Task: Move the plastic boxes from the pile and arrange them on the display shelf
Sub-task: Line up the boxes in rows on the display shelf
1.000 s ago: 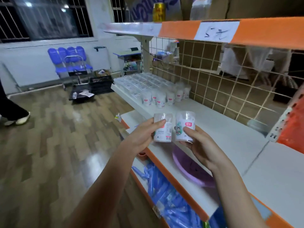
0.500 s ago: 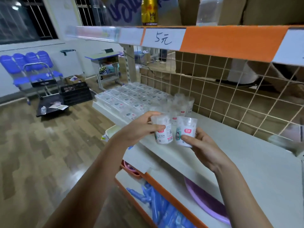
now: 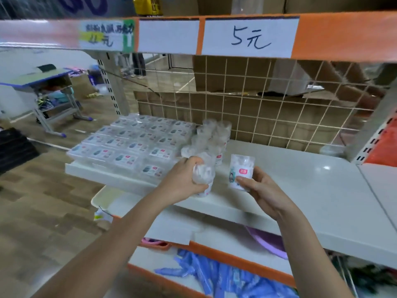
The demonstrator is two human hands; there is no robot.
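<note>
Head view: left hand (image 3: 182, 181) grips one clear plastic box (image 3: 203, 175) low over the display shelf (image 3: 300, 190); right hand (image 3: 261, 190) pinches another (image 3: 241, 171). Risk: setting down could topple the upright row (image 3: 211, 138) just behind.

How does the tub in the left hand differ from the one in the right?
The left-hand tub is tilted and blurred, its label mostly hidden by the left hand; the right-hand tub stands upright, its red label facing the camera. The left one sits beside the shelved tubs; the right stands apart. Both are clear plastic.
</note>
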